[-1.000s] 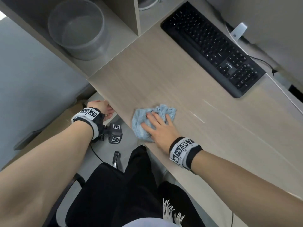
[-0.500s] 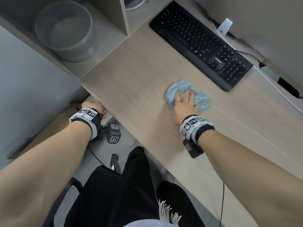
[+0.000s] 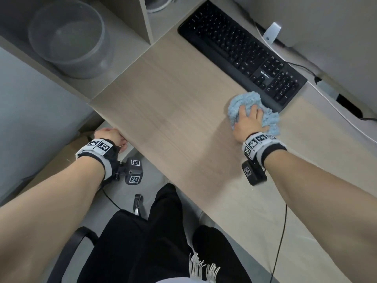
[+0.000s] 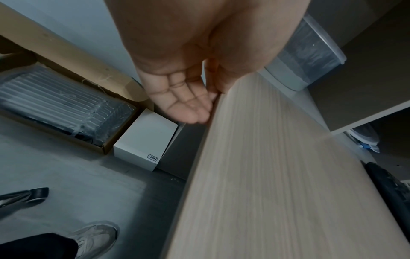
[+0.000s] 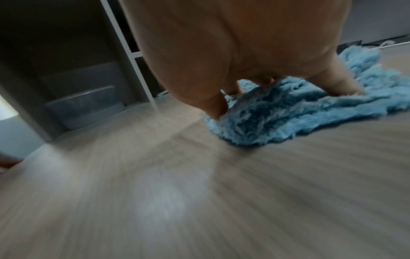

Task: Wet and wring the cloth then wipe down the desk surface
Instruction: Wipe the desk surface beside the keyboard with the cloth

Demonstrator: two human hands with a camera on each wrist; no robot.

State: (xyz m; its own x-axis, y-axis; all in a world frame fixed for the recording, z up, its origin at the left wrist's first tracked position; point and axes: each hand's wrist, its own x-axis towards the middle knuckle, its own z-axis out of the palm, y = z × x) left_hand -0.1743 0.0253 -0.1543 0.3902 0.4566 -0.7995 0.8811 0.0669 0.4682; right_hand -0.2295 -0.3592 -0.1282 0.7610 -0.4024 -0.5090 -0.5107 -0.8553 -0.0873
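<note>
Cloth [image 3: 247, 103], light blue and bunched, lies flat on the desk [image 3: 173, 103] just beside the near edge of the black keyboard [image 3: 240, 52]; I cannot tell whether the two touch. My right hand [image 3: 247, 122] sits on top of it, palm down, fingers extended and pressing into the pile rather than curled round it. In the right wrist view the fingertips [image 5: 216, 109] sink into the fabric, and the cloth spreads out past the hand toward the right and ahead of it. Most of the cloth lies under and forward of the fingers; a ragged fold sticks out by the wrist side. My left hand [image 3: 111, 136] is at the desk's front edge, well apart from the cloth. The left wrist view shows its fingers [image 4: 188, 105] relaxed and nearly straight, holding nothing, thumb side against the desk edge. A translucent tub [image 3: 67, 37] stands on the lower shelf to the left.
</note>
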